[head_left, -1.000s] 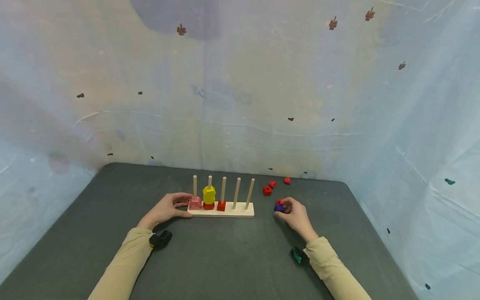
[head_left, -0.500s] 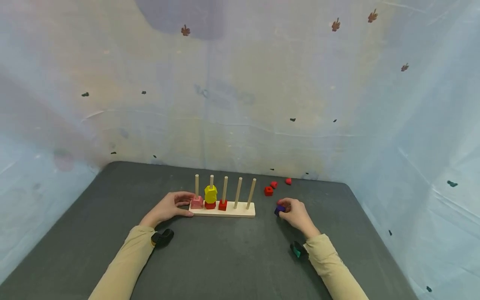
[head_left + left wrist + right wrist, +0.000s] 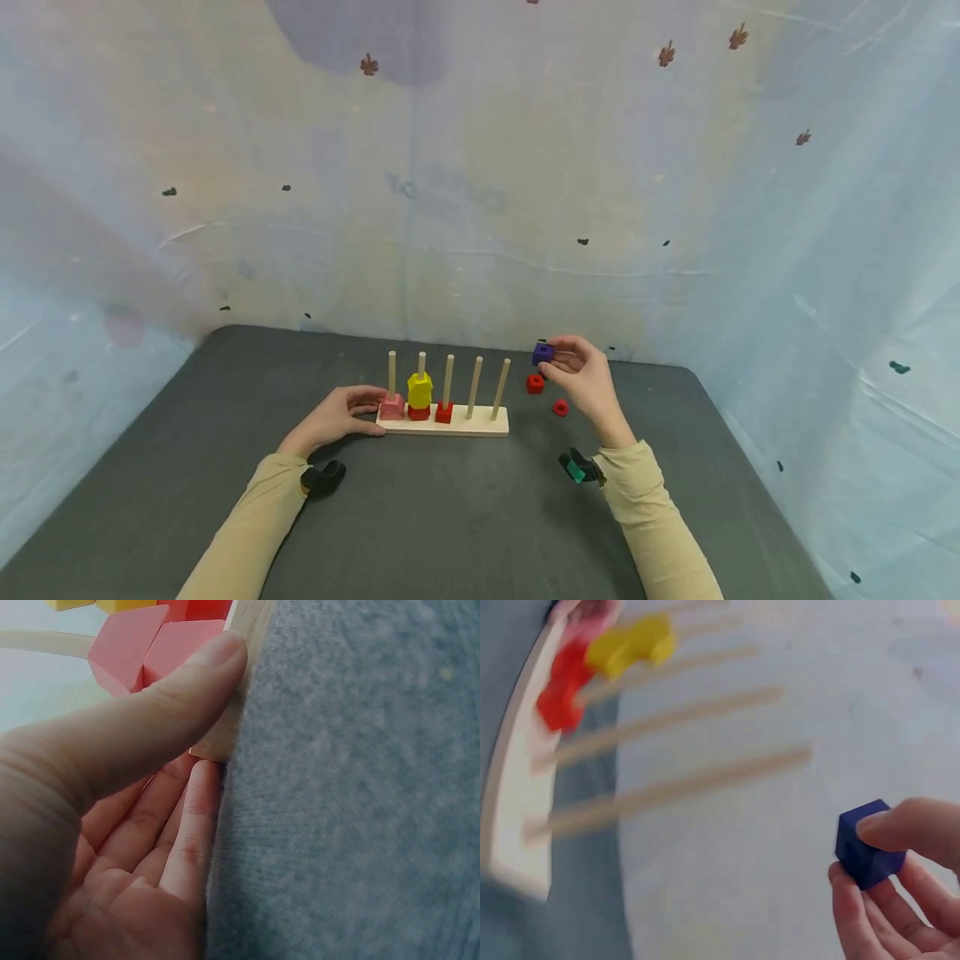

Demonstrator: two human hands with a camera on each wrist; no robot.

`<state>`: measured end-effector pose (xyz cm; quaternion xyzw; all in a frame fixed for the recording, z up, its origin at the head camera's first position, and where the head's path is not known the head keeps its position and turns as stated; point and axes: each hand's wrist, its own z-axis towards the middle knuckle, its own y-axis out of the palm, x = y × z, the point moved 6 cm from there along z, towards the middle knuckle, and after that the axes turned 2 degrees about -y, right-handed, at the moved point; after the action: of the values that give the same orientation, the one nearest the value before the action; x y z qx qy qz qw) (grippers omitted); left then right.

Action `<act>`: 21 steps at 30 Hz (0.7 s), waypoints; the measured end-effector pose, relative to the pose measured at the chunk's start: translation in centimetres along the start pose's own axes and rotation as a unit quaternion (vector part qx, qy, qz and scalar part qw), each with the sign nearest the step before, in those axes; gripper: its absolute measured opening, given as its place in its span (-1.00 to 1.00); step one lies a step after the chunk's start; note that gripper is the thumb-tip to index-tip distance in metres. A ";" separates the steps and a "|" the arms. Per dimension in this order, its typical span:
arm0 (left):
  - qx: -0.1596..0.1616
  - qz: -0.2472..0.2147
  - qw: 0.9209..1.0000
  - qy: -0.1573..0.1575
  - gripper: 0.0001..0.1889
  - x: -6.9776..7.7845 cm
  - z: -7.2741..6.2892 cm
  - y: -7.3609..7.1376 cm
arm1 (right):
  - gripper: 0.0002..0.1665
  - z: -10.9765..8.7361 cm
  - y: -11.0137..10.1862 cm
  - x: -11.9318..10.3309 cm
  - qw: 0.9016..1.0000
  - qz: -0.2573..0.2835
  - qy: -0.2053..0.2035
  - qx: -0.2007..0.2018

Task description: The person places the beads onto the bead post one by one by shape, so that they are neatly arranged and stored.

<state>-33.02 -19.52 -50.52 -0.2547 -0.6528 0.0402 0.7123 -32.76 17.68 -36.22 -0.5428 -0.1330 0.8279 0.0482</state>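
My right hand (image 3: pixel 587 382) pinches a dark purple block (image 3: pixel 543 354) with a hole in it between thumb and fingers, raised to the right of the pegs. The wooden peg board (image 3: pixel 480 425) stands upright on the table, and my left hand (image 3: pixel 333 418) grips its left end, thumb at the front edge and fingers behind. Pink pieces (image 3: pixel 135 646) sit on the first peg. Yellow pieces (image 3: pixel 420 390) are stacked over a red one on the second, and a small red block (image 3: pixel 444 412) is on the third. The last two pegs carry nothing.
A red cube (image 3: pixel 535 383) with a hole lies on the dark table (image 3: pixel 450 517), right of the peg board. Closer to me lies a small round red bead (image 3: pixel 560 407). A pale patterned sheet (image 3: pixel 480 167) hangs behind the table.
My right hand has lifted the purple block off the table, upward and slightly left, uncovering the round red bead. Two far red beads are now hidden behind it. My left hand stays on the board.
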 end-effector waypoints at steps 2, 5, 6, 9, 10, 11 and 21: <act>0.000 0.001 1.000 0.000 -0.24 0.1 0.0 0.0 | -0.55 0.4 1.0 -1.2 0.999 0.038 -0.006 0.002; 0.001 0.001 1.000 -0.005 -0.24 0.0 0.0 -0.1 | -0.56 0.9 2.8 -2.7 0.997 0.074 -0.019 -0.014; -0.001 0.000 1.000 -0.005 -0.24 -0.1 0.0 -0.1 | -0.56 1.0 3.5 -3.1 0.996 0.078 -0.028 -0.025; -0.003 -0.003 1.000 -0.002 -0.24 -0.2 0.0 0.0 | -0.57 1.0 5.6 -4.0 0.994 0.079 -0.051 -0.059; -0.004 -0.005 1.000 -0.001 -0.25 -0.2 0.0 0.0 | -0.58 1.0 6.3 -4.4 0.993 0.074 -0.063 -0.069; -0.005 -0.006 1.000 0.001 -0.24 -0.2 -0.1 0.0 | -0.59 0.8 7.0 -4.9 0.992 0.067 -0.076 -0.077; -0.009 -0.017 1.000 0.008 -0.27 1.4 -0.6 -0.1 | -0.62 -0.5 11.5 -7.9 0.979 -0.039 -0.181 -0.083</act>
<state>-32.29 -19.21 -49.21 -0.2497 -0.6518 0.0201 0.7158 -28.40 4.97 -32.57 -0.3801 -0.2292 0.8961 0.0100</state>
